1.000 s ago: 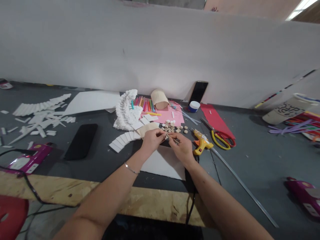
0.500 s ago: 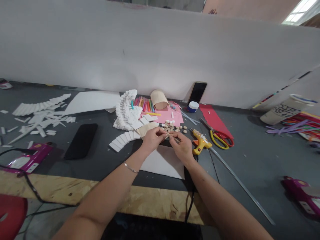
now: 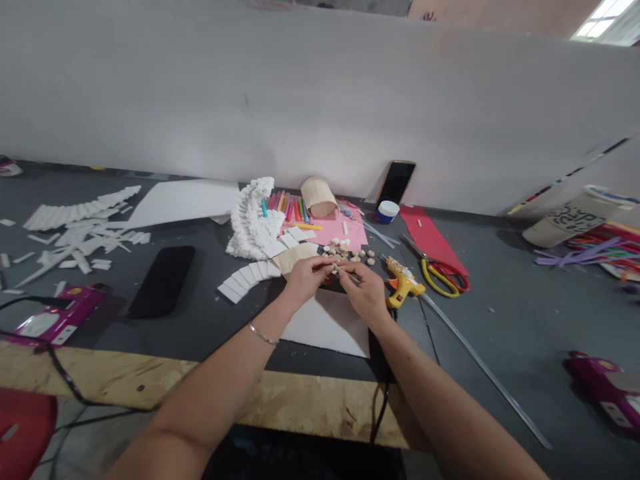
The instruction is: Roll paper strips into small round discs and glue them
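Pinching a small pale piece (image 3: pixel 336 269) just left of the yellow hot glue gun (image 3: pixel 403 283), the left hand (image 3: pixel 304 280) and right hand (image 3: pixel 363 292) keep a clenched grip on it, fingertips nearly meeting, over the dark tabletop (image 3: pixel 475 333).

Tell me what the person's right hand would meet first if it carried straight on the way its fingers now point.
The right hand would probably meet the bare left hand first, their fingertips nearly together; depth is unclear.
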`<state>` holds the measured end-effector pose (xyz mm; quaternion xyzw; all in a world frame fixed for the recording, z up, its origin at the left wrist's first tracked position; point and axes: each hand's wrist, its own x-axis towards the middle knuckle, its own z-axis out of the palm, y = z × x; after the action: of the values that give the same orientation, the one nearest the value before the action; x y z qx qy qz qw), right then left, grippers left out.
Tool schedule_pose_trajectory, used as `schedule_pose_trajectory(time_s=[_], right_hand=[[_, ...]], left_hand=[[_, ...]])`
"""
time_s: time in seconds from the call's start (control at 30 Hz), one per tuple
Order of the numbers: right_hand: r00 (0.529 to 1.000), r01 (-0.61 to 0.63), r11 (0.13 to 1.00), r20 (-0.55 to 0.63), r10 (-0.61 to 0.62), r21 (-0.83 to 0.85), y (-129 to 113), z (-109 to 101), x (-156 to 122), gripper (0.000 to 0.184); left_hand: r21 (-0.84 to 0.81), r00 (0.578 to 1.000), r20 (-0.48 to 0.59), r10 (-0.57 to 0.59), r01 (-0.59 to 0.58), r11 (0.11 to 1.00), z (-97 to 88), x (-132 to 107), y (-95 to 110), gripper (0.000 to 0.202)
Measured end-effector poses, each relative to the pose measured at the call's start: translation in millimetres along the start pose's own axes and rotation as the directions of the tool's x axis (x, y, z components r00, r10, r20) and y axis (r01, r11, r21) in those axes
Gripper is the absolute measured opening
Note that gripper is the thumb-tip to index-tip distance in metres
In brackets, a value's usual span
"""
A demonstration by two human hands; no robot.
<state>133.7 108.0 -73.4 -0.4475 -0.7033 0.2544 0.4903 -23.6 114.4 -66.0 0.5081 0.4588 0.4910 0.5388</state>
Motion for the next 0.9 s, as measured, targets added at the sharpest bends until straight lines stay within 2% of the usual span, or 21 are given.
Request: schedule_pose_trajectory(time_s=[0.1, 0.3, 0.5, 0.67, 0.73, 0.9], right_hand=[[1.0, 0.019, 1.0, -0.006, -0.019, -0.012, 1.2, -1.2, 0.7, 0.015], [0.986, 0.157, 0.972, -0.022, -0.163, -0.173, 10.3, -5.7, 6.2, 0.014], [0.967, 0.254, 0.916, 0.051, -0.251, -0.31, 8.5, -3.6, 6.8, 0.018], [0.973, 0.224, 0.916, 0.033, -0.226, -0.333, 9.2, 0.5, 4.7, 0.019], [0.976, 0.211, 0.92, 0.022, -0.216, -0.331, 10.6, 1.6, 4.1, 0.018], [0.982, 0.174, 0.93, -0.009, -0.187, -0.324, 12.3, 2.4, 3.6, 0.018]], left_hand=[[-0.002, 1.0, -0.014, 0.022, -0.022, 1.0, -0.5, 0.2, 0.8, 0.034], [0.005, 0.999, -0.031, -0.039, 0.039, 0.999, -2.4, 3.4, 1.4, 0.035], [0.215, 0.993, -0.099, 0.066, -0.043, 0.976, -0.8, -0.4, 2.7, 0.018], [0.539, 0.956, -0.127, 0.266, -0.158, 0.827, 6.6, -7.8, 4.9, 0.012], [0.567, 0.948, -0.136, 0.288, -0.164, 0.807, 9.4, -8.9, 3.6, 0.013], [0.508, 0.955, -0.144, 0.258, -0.152, 0.848, 14.3, -9.8, 0.0, 0.015]])
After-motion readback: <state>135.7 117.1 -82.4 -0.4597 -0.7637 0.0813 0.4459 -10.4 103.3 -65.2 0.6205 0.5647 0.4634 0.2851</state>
